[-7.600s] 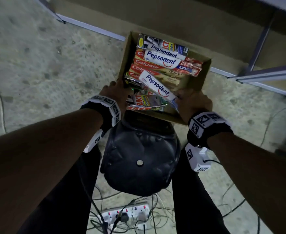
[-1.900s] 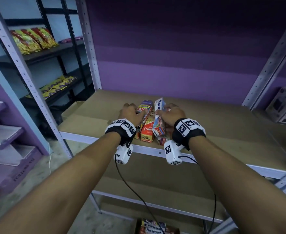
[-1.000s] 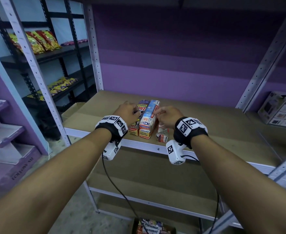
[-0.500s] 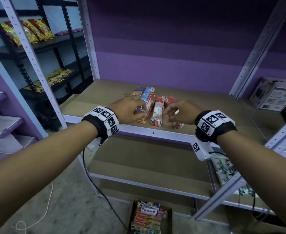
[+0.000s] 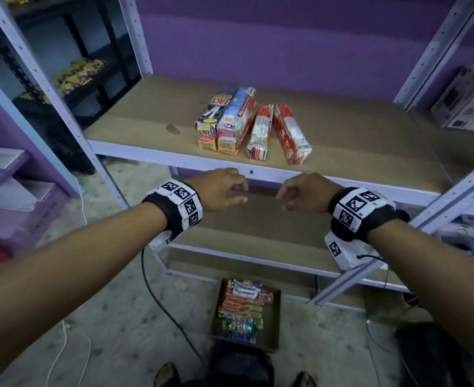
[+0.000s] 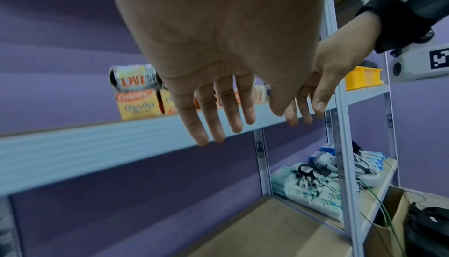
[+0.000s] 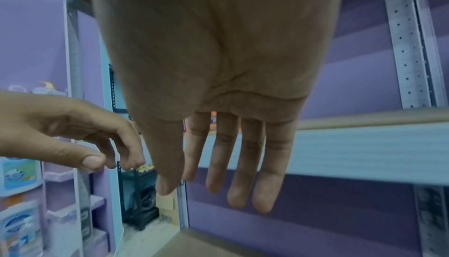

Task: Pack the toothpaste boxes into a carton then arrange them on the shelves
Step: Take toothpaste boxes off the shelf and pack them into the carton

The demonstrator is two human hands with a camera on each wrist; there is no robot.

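Observation:
Several toothpaste boxes (image 5: 247, 127) lie side by side on the brown shelf board (image 5: 356, 141), their ends toward the front edge; the two on the left are stacked pairs. In the left wrist view their ends (image 6: 136, 96) show above the shelf rail. Down on the floor stands the open carton (image 5: 276, 317) with more toothpaste boxes (image 5: 243, 303) inside. My left hand (image 5: 227, 189) and right hand (image 5: 297, 195) hang empty just below the shelf's front rail, fingers relaxed. Both wrist views show loose, straight fingers (image 6: 218, 111) (image 7: 233, 155) holding nothing.
A lower shelf board (image 5: 258, 227) sits behind my hands. A slanted metal upright (image 5: 454, 196) crosses at the right. A black cable (image 5: 157, 289) runs over the floor, and a black bag (image 5: 238, 367) lies by my feet. Snack packs (image 5: 76, 74) fill the dark rack at left.
Both hands have let go of the toothpaste boxes and drawn back from the shelf to below its front rail. The boxes now lie spread in a row.

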